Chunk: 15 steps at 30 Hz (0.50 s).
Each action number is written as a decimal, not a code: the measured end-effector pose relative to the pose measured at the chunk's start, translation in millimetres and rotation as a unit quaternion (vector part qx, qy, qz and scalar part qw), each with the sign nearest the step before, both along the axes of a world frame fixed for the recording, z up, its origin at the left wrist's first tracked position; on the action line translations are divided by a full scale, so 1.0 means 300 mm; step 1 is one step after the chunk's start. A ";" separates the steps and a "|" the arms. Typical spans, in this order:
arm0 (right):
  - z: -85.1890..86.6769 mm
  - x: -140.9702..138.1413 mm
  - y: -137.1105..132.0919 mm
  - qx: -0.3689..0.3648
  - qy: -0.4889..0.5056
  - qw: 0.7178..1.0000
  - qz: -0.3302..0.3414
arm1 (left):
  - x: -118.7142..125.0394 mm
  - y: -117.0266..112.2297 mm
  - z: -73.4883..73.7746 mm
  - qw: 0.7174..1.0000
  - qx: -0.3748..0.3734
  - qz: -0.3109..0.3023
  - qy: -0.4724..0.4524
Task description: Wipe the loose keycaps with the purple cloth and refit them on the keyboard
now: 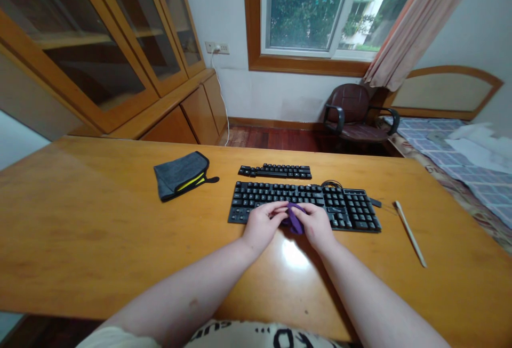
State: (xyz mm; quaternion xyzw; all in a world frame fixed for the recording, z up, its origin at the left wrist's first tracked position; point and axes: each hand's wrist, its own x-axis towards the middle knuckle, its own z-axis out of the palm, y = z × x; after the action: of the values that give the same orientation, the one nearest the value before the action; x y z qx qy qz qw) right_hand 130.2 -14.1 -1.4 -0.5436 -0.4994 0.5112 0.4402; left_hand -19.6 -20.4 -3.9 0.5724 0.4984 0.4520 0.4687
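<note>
A black keyboard [344, 207] lies on the wooden desk [100, 231] in front of me. Both hands meet at its front edge over a small purple object [295, 220], perhaps a soft lump or cloth. My left hand [262, 225] curls its fingers toward the purple object from the left. From the other side my right hand [316, 225] closes its fingers around it. Just behind the keyboard lies a loose black strip of keys [276, 171].
A grey pouch with a yellow stripe [182, 176] lies to the left of the keyboard. A thin pale stick [410, 233] rests on the desk at the right. Behind the desk stand a dark armchair [356, 113], a glass-door cabinet [100, 55] and a bed [472, 161].
</note>
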 end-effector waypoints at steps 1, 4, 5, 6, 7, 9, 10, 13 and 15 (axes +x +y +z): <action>-0.003 0.000 0.000 -0.005 0.009 1.000 -0.006 | 0.004 0.003 -0.006 1.000 -0.016 -0.001 -0.024; -0.012 -0.001 0.001 -0.010 0.031 0.999 -0.013 | 0.006 0.010 -0.012 0.999 -0.015 0.002 -0.031; -0.013 -0.002 0.002 -0.011 0.041 0.999 -0.012 | 0.004 0.011 -0.010 1.000 0.000 0.004 -0.015; -0.013 -0.004 0.002 -0.013 0.053 0.998 -0.012 | 0.001 0.012 -0.006 1.000 0.020 0.003 0.006; -0.012 -0.005 0.003 -0.015 0.065 0.998 -0.012 | -0.002 0.012 -0.001 0.999 0.042 0.001 0.029; -0.009 -0.008 0.002 -0.021 0.086 0.996 -0.016 | -0.006 0.010 0.011 0.995 0.079 -0.006 0.068; -0.006 -0.009 0.001 -0.025 0.089 0.996 -0.017 | -0.008 0.009 0.017 0.992 0.091 -0.007 0.082; 0.003 -0.008 -0.003 -0.025 0.067 0.997 -0.019 | -0.009 0.005 0.023 0.986 0.117 0.009 0.118; 0.008 -0.006 -0.005 -0.009 0.035 0.999 -0.018 | -0.012 0.003 0.019 0.980 0.134 0.017 0.145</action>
State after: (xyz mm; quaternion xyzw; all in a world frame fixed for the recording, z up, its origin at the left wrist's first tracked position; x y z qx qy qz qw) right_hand 128.5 -15.7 1.1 -0.5381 -0.4697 0.5263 0.4613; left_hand -23.1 -19.4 1.7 0.6810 0.5057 0.4344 0.3029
